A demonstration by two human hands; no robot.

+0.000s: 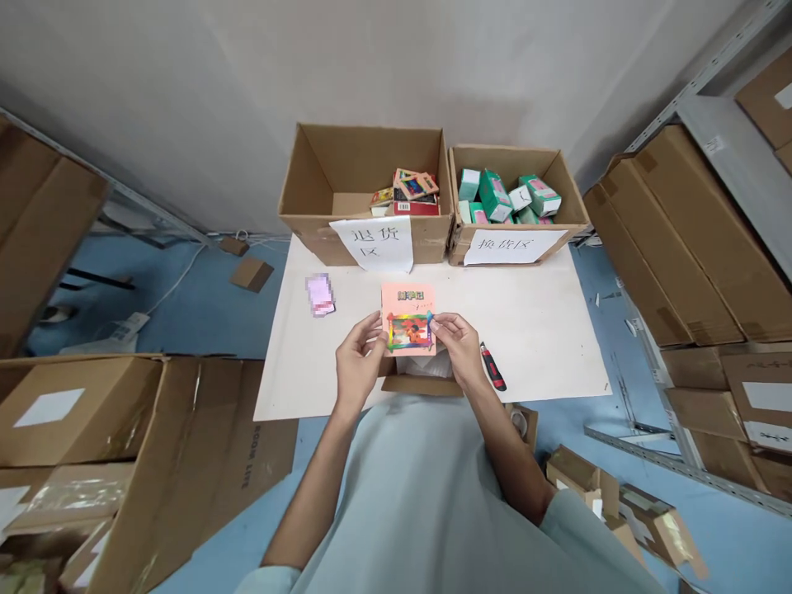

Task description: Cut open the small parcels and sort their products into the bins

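On the left of the counter (281, 351) lies a small purplish item (320, 290), too blurred to identify, well apart from the hands. Next comes the left grip (360, 356), nearly closed, its thumb over the lower left corner of a pink booklet (408, 299) and its fingers behind. The booklet is in the air between the two hands, cover up, its long axis pointing away from the body and so across the line joining them; neither hand is the nearer, since both touch it. Straight beyond it stands the large carton (309, 235) with books inside, its right half in line with the booklet. Below the booklet, close to the body, is a small open box (424, 384), partly covered by it. The right grip (459, 340) pinches the booklet's right edge between thumb and fingers. Just beside that wrist lies a red-and-black cutter (493, 367), and beyond, farther right, the carton of green packs (458, 239).
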